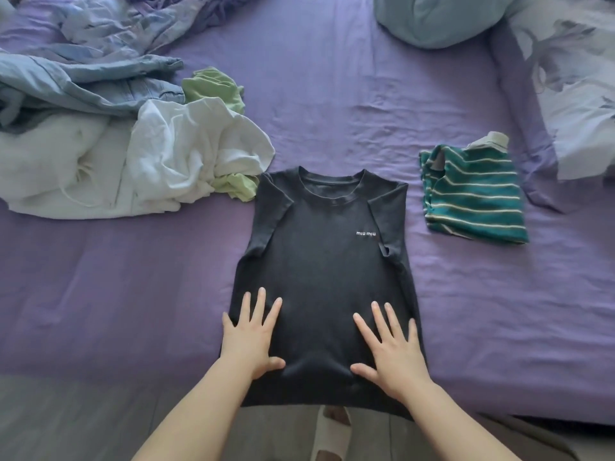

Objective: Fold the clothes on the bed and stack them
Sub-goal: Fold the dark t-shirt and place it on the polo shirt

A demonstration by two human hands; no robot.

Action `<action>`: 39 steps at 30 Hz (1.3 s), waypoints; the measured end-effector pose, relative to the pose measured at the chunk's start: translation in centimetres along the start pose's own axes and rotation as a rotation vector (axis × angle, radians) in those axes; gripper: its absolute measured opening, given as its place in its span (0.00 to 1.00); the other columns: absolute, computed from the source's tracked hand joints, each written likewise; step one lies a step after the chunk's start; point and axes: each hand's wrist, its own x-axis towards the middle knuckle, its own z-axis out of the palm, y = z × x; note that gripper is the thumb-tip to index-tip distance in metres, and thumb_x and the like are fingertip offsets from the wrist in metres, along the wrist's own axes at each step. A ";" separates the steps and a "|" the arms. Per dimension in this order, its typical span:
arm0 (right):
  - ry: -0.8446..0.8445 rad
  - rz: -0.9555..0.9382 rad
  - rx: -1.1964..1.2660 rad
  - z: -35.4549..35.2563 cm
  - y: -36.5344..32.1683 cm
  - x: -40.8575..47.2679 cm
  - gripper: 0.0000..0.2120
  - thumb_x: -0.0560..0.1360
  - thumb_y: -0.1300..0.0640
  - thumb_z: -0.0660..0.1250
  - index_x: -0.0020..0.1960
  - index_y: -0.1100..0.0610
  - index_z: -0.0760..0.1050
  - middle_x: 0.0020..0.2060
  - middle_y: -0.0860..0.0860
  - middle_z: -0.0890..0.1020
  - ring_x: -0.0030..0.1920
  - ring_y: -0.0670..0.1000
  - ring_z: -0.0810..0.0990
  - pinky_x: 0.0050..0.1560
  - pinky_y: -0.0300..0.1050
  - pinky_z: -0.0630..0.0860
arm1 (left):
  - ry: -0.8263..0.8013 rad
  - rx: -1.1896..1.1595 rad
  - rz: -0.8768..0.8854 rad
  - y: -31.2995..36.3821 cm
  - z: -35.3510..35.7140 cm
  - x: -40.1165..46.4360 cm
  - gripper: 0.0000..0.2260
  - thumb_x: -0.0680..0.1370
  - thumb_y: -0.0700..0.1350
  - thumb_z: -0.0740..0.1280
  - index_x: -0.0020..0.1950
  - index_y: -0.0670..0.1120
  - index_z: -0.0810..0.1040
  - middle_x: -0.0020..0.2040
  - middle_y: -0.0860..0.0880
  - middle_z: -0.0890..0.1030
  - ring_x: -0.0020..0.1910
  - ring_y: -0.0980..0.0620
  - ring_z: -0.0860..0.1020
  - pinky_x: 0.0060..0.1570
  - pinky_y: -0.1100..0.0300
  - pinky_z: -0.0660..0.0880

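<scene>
Head view: your left hand point(250, 337) and right hand point(391, 344) press flat, fingers spread, on a black T-shirt point(326, 261) with both sleeves folded in, at the purple bed's point(332, 94) near edge. A folded green striped shirt point(476, 191) lies to its right, unfolded clothes point(126, 161) to its left.

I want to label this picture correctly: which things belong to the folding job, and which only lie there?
Job: black T-shirt, left hand, right hand, folded striped shirt, unfolded clothes pile.
Lying about: pillow, purple sheet.
</scene>
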 end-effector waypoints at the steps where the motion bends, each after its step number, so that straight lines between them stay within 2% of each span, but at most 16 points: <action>1: -0.007 0.002 -0.012 0.2 0.0 -0.3 0.47 0.70 0.27 0.54 0.72 0.43 0.25 0.71 0.52 0.26 0.69 0.57 0.24 0.70 0.66 0.40 | -0.010 0.010 0.004 -0.1 0.0 -0.1 0.54 0.69 0.66 0.68 0.74 0.54 0.29 0.74 0.45 0.27 0.74 0.40 0.33 0.70 0.36 0.50; 4: 0.006 0.051 -0.019 0.6 -0.4 -1.0 0.46 0.71 0.28 0.56 0.74 0.43 0.29 0.74 0.53 0.31 0.74 0.59 0.31 0.71 0.65 0.43 | -0.002 -0.021 -0.006 -0.1 0.3 -0.5 0.54 0.68 0.63 0.71 0.75 0.54 0.30 0.74 0.45 0.28 0.75 0.40 0.33 0.71 0.36 0.53; 8: 0.010 0.161 0.045 1.2 -1.4 -2.3 0.38 0.76 0.34 0.54 0.75 0.41 0.35 0.77 0.52 0.38 0.76 0.58 0.37 0.71 0.62 0.50 | 0.061 -0.218 -0.097 -0.5 1.4 -2.3 0.43 0.74 0.55 0.69 0.77 0.58 0.40 0.76 0.45 0.32 0.76 0.41 0.36 0.71 0.43 0.58; 11: 0.042 0.216 0.123 1.2 -1.7 -3.3 0.28 0.81 0.46 0.53 0.76 0.41 0.43 0.77 0.51 0.42 0.76 0.58 0.41 0.72 0.58 0.55 | 0.158 -0.427 -0.219 -1.1 2.1 -3.5 0.32 0.78 0.49 0.65 0.77 0.58 0.52 0.77 0.44 0.39 0.76 0.41 0.45 0.69 0.48 0.63; 15: 0.065 0.324 0.169 0.6 -2.1 -4.1 0.34 0.78 0.63 0.57 0.76 0.41 0.48 0.77 0.53 0.44 0.76 0.58 0.42 0.70 0.52 0.61 | 0.227 -0.530 -0.324 -1.3 2.6 -4.5 0.27 0.79 0.39 0.59 0.75 0.58 0.58 0.74 0.45 0.55 0.69 0.44 0.59 0.63 0.50 0.68; 18: 0.045 0.500 0.229 0.6 -2.4 -4.8 0.36 0.78 0.61 0.60 0.76 0.42 0.44 0.76 0.56 0.44 0.75 0.60 0.50 0.66 0.51 0.65 | 0.219 -0.598 -0.398 -1.5 3.3 -4.6 0.22 0.80 0.42 0.57 0.74 0.55 0.62 0.67 0.46 0.65 0.61 0.44 0.67 0.58 0.50 0.70; 21: 0.068 0.596 0.217 1.0 -2.5 -5.3 0.31 0.80 0.52 0.59 0.76 0.43 0.45 0.73 0.59 0.55 0.68 0.57 0.64 0.61 0.49 0.66 | 0.210 -0.513 -0.421 -1.2 3.5 -4.9 0.27 0.79 0.41 0.59 0.76 0.57 0.56 0.59 0.44 0.71 0.56 0.44 0.71 0.56 0.51 0.70; 24: 0.121 0.594 0.157 1.2 -1.9 -5.5 0.30 0.79 0.45 0.58 0.76 0.43 0.48 0.62 0.55 0.70 0.59 0.54 0.71 0.56 0.47 0.66 | 0.212 -0.559 -0.395 -0.6 3.9 -5.4 0.31 0.76 0.37 0.58 0.76 0.57 0.55 0.57 0.44 0.72 0.54 0.43 0.72 0.56 0.51 0.72; 26: 0.121 0.584 0.171 1.1 -1.4 -5.7 0.29 0.79 0.46 0.58 0.76 0.43 0.49 0.56 0.53 0.73 0.56 0.53 0.74 0.53 0.47 0.67 | 0.218 -0.676 -0.389 -0.3 4.0 -5.9 0.30 0.76 0.37 0.56 0.75 0.58 0.58 0.54 0.45 0.70 0.48 0.43 0.73 0.48 0.51 0.74; 28: 0.119 0.556 0.238 0.8 -1.0 -6.2 0.26 0.80 0.50 0.57 0.76 0.44 0.51 0.53 0.53 0.73 0.53 0.54 0.74 0.49 0.47 0.69 | 0.230 -0.716 -0.393 -0.1 3.7 -6.4 0.28 0.76 0.38 0.56 0.74 0.58 0.60 0.52 0.46 0.68 0.41 0.44 0.73 0.42 0.54 0.72; 31: 0.198 0.541 0.486 0.1 -0.5 -6.9 0.24 0.80 0.58 0.55 0.74 0.45 0.57 0.48 0.51 0.68 0.42 0.54 0.71 0.40 0.45 0.66 | 0.289 -0.703 -0.448 0.0 2.3 -7.2 0.27 0.78 0.38 0.56 0.74 0.59 0.62 0.50 0.47 0.68 0.35 0.47 0.71 0.38 0.56 0.68; 33: 0.260 0.514 0.594 -0.8 0.2 -7.1 0.23 0.79 0.60 0.56 0.73 0.47 0.62 0.56 0.50 0.70 0.44 0.56 0.73 0.42 0.46 0.69 | 0.346 -0.728 -0.474 -0.4 0.8 -7.5 0.27 0.78 0.38 0.57 0.73 0.60 0.62 0.51 0.48 0.67 0.33 0.48 0.71 0.38 0.56 0.67; 35: 0.320 0.436 0.706 -2.2 1.1 -6.9 0.22 0.78 0.61 0.60 0.70 0.49 0.67 0.67 0.49 0.68 0.55 0.56 0.75 0.52 0.47 0.71 | 0.414 -0.780 -0.427 -0.9 -0.8 -7.5 0.25 0.77 0.39 0.59 0.72 0.59 0.65 0.56 0.49 0.68 0.37 0.49 0.72 0.40 0.57 0.67; 36: 0.352 0.380 0.772 -2.9 1.5 -6.6 0.20 0.77 0.63 0.61 0.67 0.51 0.71 0.69 0.50 0.67 0.59 0.55 0.74 0.55 0.44 0.69 | 0.437 -0.829 -0.375 -1.0 -1.6 -7.4 0.23 0.77 0.39 0.61 0.70 0.57 0.69 0.59 0.49 0.70 0.40 0.50 0.73 0.43 0.59 0.67; 37: 0.386 0.325 0.838 -3.7 1.9 -6.3 0.17 0.76 0.65 0.62 0.63 0.54 0.75 0.68 0.51 0.69 0.59 0.54 0.74 0.56 0.39 0.67 | 0.458 -0.899 -0.317 -1.0 -2.6 -7.3 0.20 0.77 0.39 0.63 0.67 0.54 0.74 0.60 0.48 0.73 0.43 0.52 0.73 0.46 0.61 0.67; 39: 0.405 0.276 0.977 -5.4 2.4 -5.5 0.14 0.75 0.69 0.61 0.55 0.57 0.79 0.60 0.54 0.78 0.55 0.52 0.76 0.50 0.32 0.64 | 0.463 -1.068 -0.237 -0.6 -4.4 -6.9 0.14 0.76 0.37 0.63 0.57 0.49 0.81 0.56 0.47 0.80 0.48 0.52 0.76 0.49 0.64 0.68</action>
